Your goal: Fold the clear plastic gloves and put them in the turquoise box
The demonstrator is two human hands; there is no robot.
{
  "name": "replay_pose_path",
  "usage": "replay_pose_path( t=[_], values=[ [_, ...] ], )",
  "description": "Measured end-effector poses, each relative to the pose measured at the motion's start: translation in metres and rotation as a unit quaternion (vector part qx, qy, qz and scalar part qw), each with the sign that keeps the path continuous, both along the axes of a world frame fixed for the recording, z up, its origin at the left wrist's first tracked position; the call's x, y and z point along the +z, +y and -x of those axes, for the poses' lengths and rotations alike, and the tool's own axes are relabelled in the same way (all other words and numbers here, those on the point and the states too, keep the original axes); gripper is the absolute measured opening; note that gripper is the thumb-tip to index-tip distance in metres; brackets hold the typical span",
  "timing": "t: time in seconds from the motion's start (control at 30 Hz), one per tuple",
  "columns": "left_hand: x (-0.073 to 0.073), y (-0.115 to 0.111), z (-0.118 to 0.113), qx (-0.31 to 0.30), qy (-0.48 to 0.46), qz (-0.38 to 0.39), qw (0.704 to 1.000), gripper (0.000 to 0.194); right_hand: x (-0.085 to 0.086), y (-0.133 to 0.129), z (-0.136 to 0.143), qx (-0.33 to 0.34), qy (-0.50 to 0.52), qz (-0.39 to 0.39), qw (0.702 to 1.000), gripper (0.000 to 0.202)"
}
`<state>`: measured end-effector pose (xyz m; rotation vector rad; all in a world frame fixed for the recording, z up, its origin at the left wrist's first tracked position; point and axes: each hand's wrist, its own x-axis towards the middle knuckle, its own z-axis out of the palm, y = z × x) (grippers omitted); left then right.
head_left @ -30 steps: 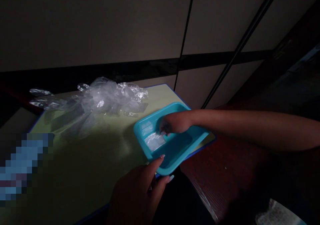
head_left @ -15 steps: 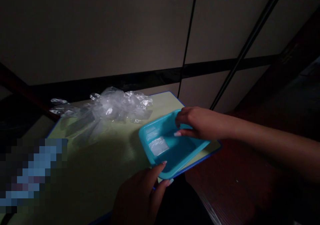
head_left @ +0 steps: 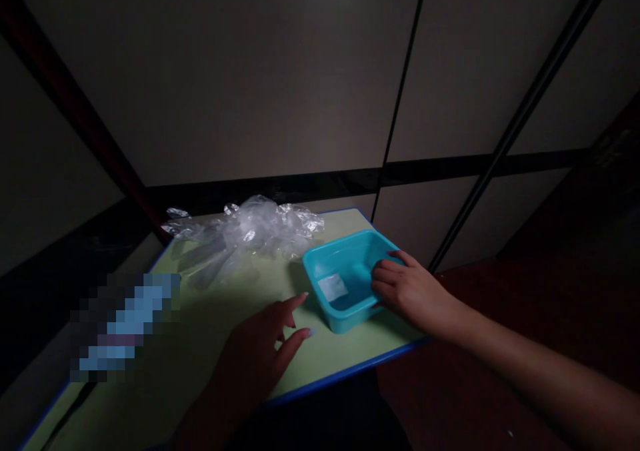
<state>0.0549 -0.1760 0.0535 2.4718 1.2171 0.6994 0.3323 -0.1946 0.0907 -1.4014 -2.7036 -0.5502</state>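
A turquoise plastic basin (head_left: 345,314) stands on the yellow-green table (head_left: 280,304) with blue edging. Inside it, near the left end, lies a small clear or whitish packet (head_left: 333,287). My right hand (head_left: 405,287) grips the basin's right end, its fingers over the rim and the thumb mostly hidden. Just left of the basin, my left hand (head_left: 270,337) is held over the table with thumb and index finger apart, touching nothing. A heap of crumpled clear plastic bags (head_left: 255,227) lies at the back of the table.
Behind the table rise cabinet panels (head_left: 280,91) with dark strips. A pixelated blue object (head_left: 135,321) is at the table's left side, with a dark cord below it. Dark reddish floor (head_left: 465,384) shows at the right.
My left hand has come off the basin's near corner and moved left. My right hand has shifted from inside the basin to its right rim. The basin now sits farther from the table's front edge.
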Motion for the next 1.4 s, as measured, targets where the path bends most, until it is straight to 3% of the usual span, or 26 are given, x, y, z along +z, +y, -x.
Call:
replay_pose_path(
  t=[0.13, 0.23, 0.43, 0.53, 0.77, 0.9, 1.0, 1.07, 1.23, 1.4],
  values=[
    [0.007, 0.024, 0.022, 0.062, 0.032, -0.004, 0.998, 0.036, 0.003, 0.020, -0.015, -0.045, -0.001, -0.022, 0.999, 0.012],
    [0.008, 0.043, 0.031, 0.072, 0.059, -0.024, 0.995, 0.034, 0.004, 0.035, -0.028, -0.071, -0.007, -0.032, 0.997, 0.012],
    [-0.005, 0.091, 0.030, 0.058, 0.097, -0.075, 0.991, 0.031, -0.006, 0.080, -0.051, -0.101, -0.007, -0.061, 0.993, 0.009],
    [-0.016, 0.111, 0.027, 0.086, 0.127, -0.129, 0.980, 0.027, -0.011, 0.108, -0.055, -0.115, -0.010, -0.073, 0.991, 0.011],
    [-0.046, 0.123, 0.038, 0.154, 0.136, -0.189, 0.960, 0.038, -0.016, 0.155, -0.043, -0.134, -0.013, -0.084, 0.987, 0.013],
    [-0.051, 0.129, 0.050, 0.273, 0.113, -0.174, 0.939, 0.047, -0.020, 0.170, -0.036, -0.144, -0.009, -0.083, 0.986, 0.016],
    [-0.048, 0.136, 0.064, 0.370, 0.107, -0.150, 0.910, 0.051, -0.021, 0.173, -0.032, -0.154, -0.010, -0.085, 0.984, 0.018],
    [-0.047, 0.139, 0.072, 0.402, 0.110, -0.127, 0.900, 0.048, -0.020, 0.170, -0.027, -0.157, 0.000, -0.099, 0.983, 0.024],
    [-0.051, 0.143, 0.080, 0.402, 0.096, -0.094, 0.906, 0.040, -0.015, 0.142, 0.013, -0.121, 0.062, -0.151, 0.979, 0.034],
    [-0.049, 0.144, 0.075, 0.388, 0.058, -0.110, 0.913, 0.027, -0.019, 0.111, 0.085, -0.049, 0.114, -0.104, 0.987, 0.031]
  ],
)
